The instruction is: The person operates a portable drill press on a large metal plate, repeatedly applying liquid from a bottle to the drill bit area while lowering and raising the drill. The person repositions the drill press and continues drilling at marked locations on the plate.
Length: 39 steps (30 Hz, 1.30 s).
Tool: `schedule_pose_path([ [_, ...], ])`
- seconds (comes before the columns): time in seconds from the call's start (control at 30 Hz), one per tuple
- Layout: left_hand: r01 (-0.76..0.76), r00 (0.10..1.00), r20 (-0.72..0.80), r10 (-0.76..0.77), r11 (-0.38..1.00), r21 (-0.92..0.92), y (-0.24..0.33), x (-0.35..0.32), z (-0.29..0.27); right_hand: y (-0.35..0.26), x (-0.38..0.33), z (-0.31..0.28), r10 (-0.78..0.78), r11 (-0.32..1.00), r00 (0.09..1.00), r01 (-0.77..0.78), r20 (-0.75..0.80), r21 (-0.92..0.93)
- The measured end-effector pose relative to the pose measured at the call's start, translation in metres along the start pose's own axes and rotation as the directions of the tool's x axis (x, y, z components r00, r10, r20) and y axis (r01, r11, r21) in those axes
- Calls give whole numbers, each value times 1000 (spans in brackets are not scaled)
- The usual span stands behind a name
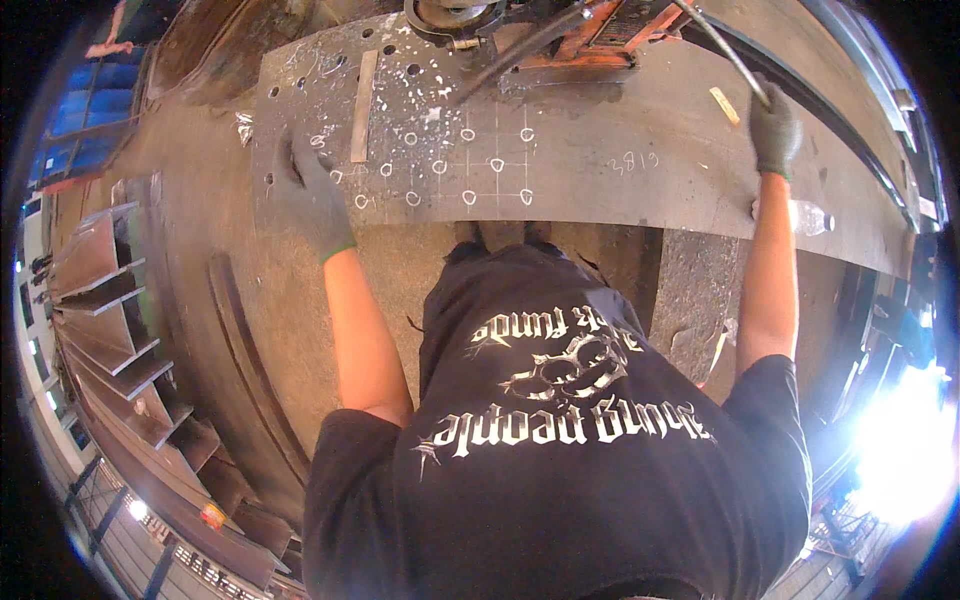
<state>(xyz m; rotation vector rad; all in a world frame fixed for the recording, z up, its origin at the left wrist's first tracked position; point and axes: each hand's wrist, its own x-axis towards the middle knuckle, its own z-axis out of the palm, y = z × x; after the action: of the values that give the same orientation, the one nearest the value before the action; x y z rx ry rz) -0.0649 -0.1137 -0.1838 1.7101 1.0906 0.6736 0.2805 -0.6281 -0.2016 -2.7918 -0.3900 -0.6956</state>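
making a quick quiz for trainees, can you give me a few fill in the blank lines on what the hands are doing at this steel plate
1. Both hands wear dark ____.
2. The left hand lies flat on the steel plate beside circles marked in ____.
3. The right hand grips a thin metal ____.
4. A clear plastic ____ lies at the plate's near edge, by the right forearm.

Missing words: gloves; white; rod; bottle

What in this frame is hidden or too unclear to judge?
- Head view: right hand fingers curl round a rod; grip detail too small.
- Drill machine cut off by top edge.
- Plate near edge partly hidden by the torso.
- Bottle half behind the forearm.
- Glare whites out lower right.
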Motion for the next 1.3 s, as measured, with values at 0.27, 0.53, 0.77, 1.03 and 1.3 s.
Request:
schedule_pose_path([
  [0.27, 59, 885, -427, 184, 867, 495, -225, -41, -72, 0, 35, -45, -52, 996, 991, 60, 122, -66],
  [0.53, 615, 770, -374, -516, 445, 651, -331, -132, -123, 26, 57, -69, -121, 963, 988, 141, 98, -230],
  [0.77, 640, 611, -191, -769, 338, 690, -450, -186, -144, 13, 89, -114, -150, 944, 981, 179, 122, -276],
  [1.03, 586, 675, -87, -733, 460, 667, -396, -142, -121, 17, 100, -123, -227, 898, 966, 256, 120, -357],
  [1.3, 599, 794, -276, -541, 619, 508, -348, -118, -120, 18, 107, -131, -248, 883, 944, 312, 216, -351],
])
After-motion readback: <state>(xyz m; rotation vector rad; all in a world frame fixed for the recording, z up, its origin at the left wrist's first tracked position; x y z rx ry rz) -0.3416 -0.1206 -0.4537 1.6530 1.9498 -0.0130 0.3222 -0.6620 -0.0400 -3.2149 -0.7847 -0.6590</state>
